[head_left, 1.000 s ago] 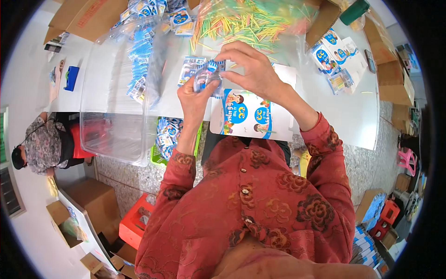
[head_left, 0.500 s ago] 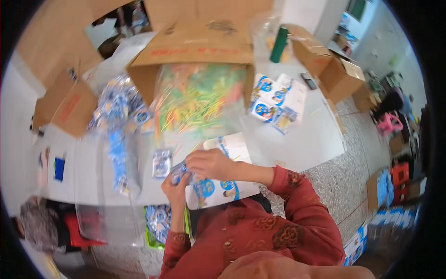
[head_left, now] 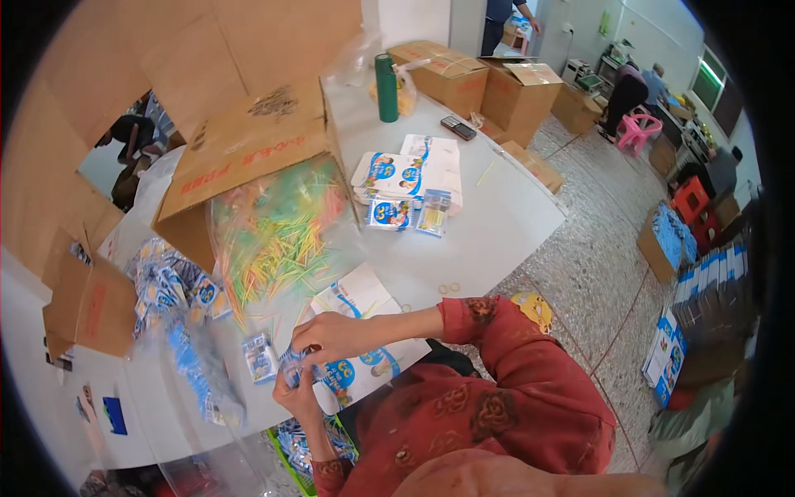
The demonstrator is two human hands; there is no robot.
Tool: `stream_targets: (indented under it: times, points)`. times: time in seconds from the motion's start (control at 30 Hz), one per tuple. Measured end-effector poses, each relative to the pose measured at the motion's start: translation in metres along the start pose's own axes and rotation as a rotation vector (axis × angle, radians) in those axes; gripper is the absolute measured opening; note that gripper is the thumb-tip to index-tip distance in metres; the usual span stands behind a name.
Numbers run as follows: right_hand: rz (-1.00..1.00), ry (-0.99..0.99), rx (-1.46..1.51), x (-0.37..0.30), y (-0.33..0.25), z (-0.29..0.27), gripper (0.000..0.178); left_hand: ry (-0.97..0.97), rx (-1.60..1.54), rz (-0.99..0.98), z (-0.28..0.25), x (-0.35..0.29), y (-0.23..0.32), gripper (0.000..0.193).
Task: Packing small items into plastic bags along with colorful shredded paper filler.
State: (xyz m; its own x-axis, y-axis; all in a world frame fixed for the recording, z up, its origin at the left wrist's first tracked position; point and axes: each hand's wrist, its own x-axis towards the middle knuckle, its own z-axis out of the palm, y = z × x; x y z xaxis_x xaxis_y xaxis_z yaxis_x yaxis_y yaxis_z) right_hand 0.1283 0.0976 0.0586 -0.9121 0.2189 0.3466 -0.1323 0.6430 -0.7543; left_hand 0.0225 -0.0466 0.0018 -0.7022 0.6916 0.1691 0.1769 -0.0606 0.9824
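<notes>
My left hand [head_left: 296,401] and my right hand [head_left: 338,334] are closed together on a small blue and clear packet [head_left: 291,365], which the fingers partly cover. A similar packet [head_left: 260,359] lies flat on the table just left of them. Under and beside my hands, at the table's near edge, lies a white printed card sheet [head_left: 354,287] with blue patterns. Beyond my hands, a clear plastic bag [head_left: 286,186] of thin yellow, green and pink sticks [head_left: 281,248] spills from the mouth of a large cardboard box [head_left: 257,132].
To the left, a heap of blue packets [head_left: 166,277] lies near a smaller box [head_left: 95,298]. Printed cards [head_left: 435,157], two packets, a phone [head_left: 458,127] and a green bottle [head_left: 387,89] stand or lie farther right. A green basket [head_left: 290,464] of packets sits below the table edge.
The view has swung to the right, so the table appears farther left and more of the room shows. Both hands still hold the packet.
</notes>
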Motion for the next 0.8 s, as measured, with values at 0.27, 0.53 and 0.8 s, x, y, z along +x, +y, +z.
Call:
stream_targets:
  times: [0.27, 0.53, 0.8]
  points:
    - [-0.198, 0.107, -0.338, -0.004, 0.002, 0.004, 0.013, -0.101, -0.047, 0.007, 0.010, -0.007, 0.005, 0.010]
    - [-0.370, 0.163, -0.387, -0.006, -0.013, 0.016, 0.012, -0.028, 0.125, -0.017, -0.008, -0.010, 0.007, 0.017]
    - [-0.287, 0.023, -0.473, -0.014, -0.018, 0.011, 0.012, -0.019, -0.111, -0.082, 0.007, -0.020, -0.002, 0.018]
